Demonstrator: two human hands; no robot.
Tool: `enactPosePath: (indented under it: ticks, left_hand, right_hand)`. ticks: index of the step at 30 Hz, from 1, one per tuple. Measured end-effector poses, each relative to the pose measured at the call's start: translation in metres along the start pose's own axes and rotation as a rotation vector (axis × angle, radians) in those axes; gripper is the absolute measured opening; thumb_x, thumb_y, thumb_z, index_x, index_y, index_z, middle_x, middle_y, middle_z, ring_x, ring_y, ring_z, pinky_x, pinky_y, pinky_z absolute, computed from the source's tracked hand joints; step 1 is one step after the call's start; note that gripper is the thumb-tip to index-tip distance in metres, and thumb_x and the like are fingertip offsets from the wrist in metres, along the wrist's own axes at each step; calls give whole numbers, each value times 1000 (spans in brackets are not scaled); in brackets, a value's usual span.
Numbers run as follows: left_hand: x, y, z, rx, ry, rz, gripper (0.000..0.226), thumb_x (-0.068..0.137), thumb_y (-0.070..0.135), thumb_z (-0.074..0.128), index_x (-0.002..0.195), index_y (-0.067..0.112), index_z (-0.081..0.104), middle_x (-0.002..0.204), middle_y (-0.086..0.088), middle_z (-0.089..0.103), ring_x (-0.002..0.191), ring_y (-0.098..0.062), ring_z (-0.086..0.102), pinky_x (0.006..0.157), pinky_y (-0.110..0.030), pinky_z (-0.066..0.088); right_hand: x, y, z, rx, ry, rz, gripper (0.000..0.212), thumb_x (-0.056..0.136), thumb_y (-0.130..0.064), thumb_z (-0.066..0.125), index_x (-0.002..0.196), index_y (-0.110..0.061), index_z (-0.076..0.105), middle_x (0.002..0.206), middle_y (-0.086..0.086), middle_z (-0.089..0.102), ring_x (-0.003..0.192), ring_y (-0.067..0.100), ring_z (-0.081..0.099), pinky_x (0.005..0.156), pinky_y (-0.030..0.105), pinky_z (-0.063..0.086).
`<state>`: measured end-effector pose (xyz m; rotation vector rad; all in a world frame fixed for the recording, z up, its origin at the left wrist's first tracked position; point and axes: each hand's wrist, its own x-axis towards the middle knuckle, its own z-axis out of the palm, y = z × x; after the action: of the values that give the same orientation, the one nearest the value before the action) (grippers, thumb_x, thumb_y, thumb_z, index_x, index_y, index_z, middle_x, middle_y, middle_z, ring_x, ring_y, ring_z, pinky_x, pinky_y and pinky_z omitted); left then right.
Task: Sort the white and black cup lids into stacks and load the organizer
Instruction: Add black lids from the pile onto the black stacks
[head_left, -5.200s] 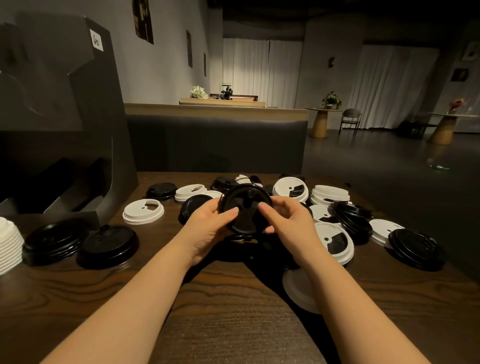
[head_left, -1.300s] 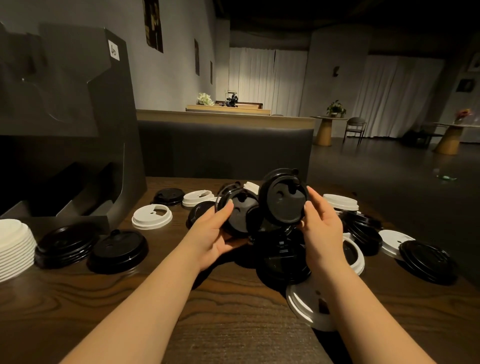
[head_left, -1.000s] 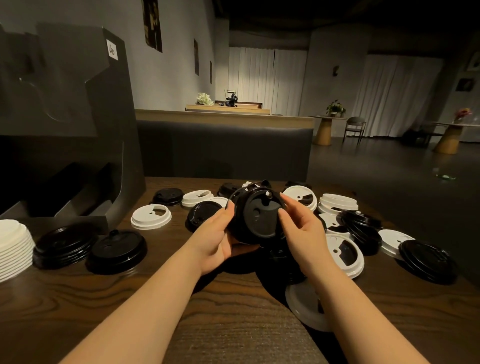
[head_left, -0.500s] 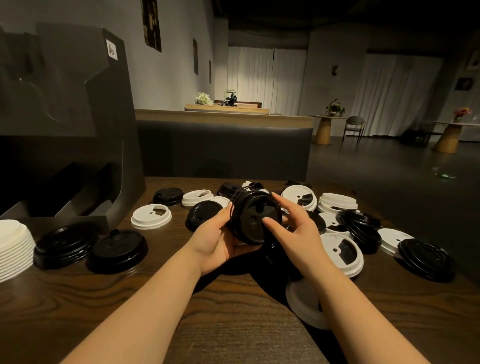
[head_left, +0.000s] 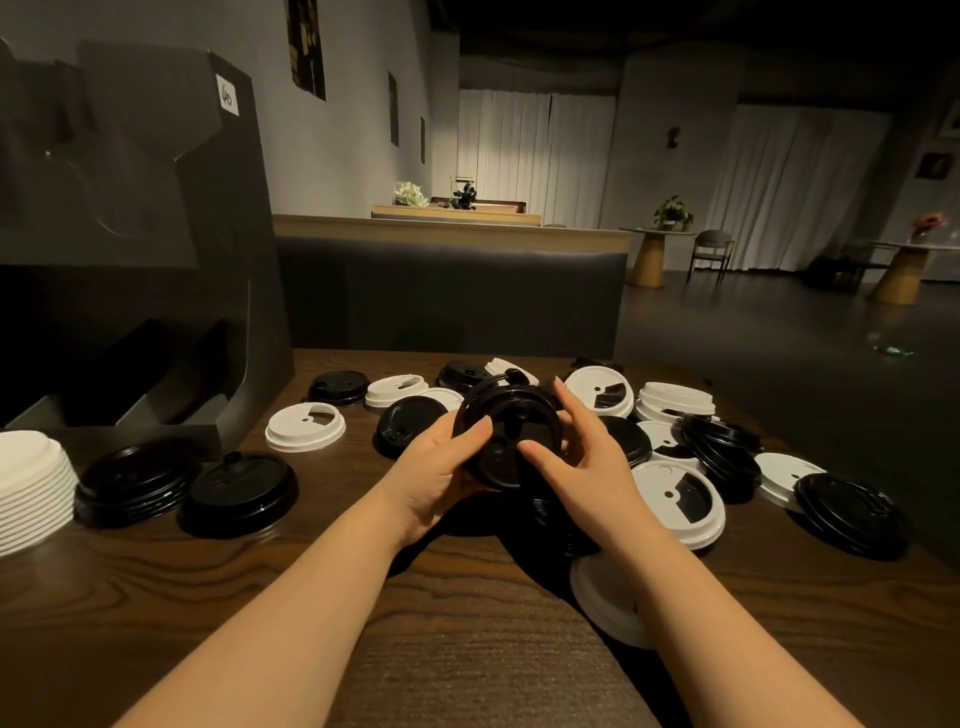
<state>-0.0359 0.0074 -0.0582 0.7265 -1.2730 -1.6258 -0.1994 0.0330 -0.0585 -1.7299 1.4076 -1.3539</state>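
Note:
Above the middle of the wooden table (head_left: 467, 623) I hold a small stack of black lids (head_left: 511, 431) tilted toward me. My left hand (head_left: 436, 473) grips its left rim, thumb on the face. My right hand (head_left: 582, 462) holds the right side, thumb across the front. Loose white lids (head_left: 305, 427) and black lids (head_left: 410, 423) lie scattered behind and to the right. At the left stand a white lid stack (head_left: 31, 491) and two black stacks (head_left: 136, 480) (head_left: 239, 491). The dark organizer (head_left: 145, 249) rises at the far left.
A black lid stack (head_left: 724, 452) and another black pile (head_left: 852, 512) lie at the right, near the table's right edge. A white lid (head_left: 610, 597) sits close under my right forearm. A padded bench back (head_left: 447, 301) runs behind the table.
My right hand brought a raised black lid down onto the ones in my left hand. Both hands now press the stack together, lower and nearer to me.

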Motion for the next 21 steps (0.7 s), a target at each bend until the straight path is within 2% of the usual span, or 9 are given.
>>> enactPosePath:
  ticks: [2, 5, 7, 11, 13, 17, 21]
  left_hand:
    - [0, 0, -1, 28, 18, 27, 35, 85, 24, 56, 119, 16, 58, 103, -1, 73, 98, -16, 69, 78, -30, 56]
    - [3, -4, -8, 106, 95, 71, 35, 89, 22, 58, 124, 18, 58, 116, -3, 67, 113, -19, 61, 94, -37, 51]
    - [4, -7, -11, 202, 161, 80, 39, 90, 23, 61, 128, 21, 55, 122, -2, 65, 121, -19, 55, 104, -43, 44]
    - [2, 0, -11, 367, 223, 65, 36, 90, 25, 62, 125, 26, 55, 123, 0, 63, 120, -15, 55, 105, -45, 43]
    - [0, 12, -13, 441, 252, 84, 38, 90, 26, 62, 127, 25, 53, 127, 0, 60, 121, -12, 51, 106, -43, 42]
    - [-14, 27, -31, 525, 299, 111, 40, 90, 29, 61, 129, 22, 52, 124, -1, 63, 118, -16, 56, 102, -40, 46]
    - [-38, 31, -60, 543, 383, 129, 35, 91, 34, 59, 120, 16, 60, 107, -1, 70, 106, -14, 64, 97, -40, 50]
  right_hand:
    - [0, -2, 0, -24, 24, -6, 60, 86, -21, 68, 139, -26, 41, 128, -11, 46, 121, 5, 43, 95, 19, 38]
    - [0, -3, 0, -40, 47, -15, 48, 82, -20, 72, 126, -22, 51, 120, -8, 56, 115, 10, 52, 96, 24, 44]
    - [2, -4, 0, -111, 20, -9, 49, 82, -22, 72, 126, -22, 50, 123, -4, 56, 115, 11, 52, 98, 28, 45]
    - [14, -19, -4, -368, -98, -14, 54, 89, -26, 63, 138, -20, 41, 134, 0, 49, 124, 17, 47, 100, 29, 39]
    - [20, -30, -5, -414, -138, -29, 52, 91, -24, 60, 139, -19, 41, 136, 2, 50, 124, 17, 47, 100, 30, 39]
    - [23, -48, 10, -229, -149, 18, 51, 91, -17, 61, 139, -19, 43, 135, 2, 53, 123, 16, 49, 100, 32, 42]
    - [19, -54, 52, 58, -132, 152, 51, 91, -15, 61, 138, -20, 44, 132, 5, 54, 117, 17, 53, 99, 34, 47]
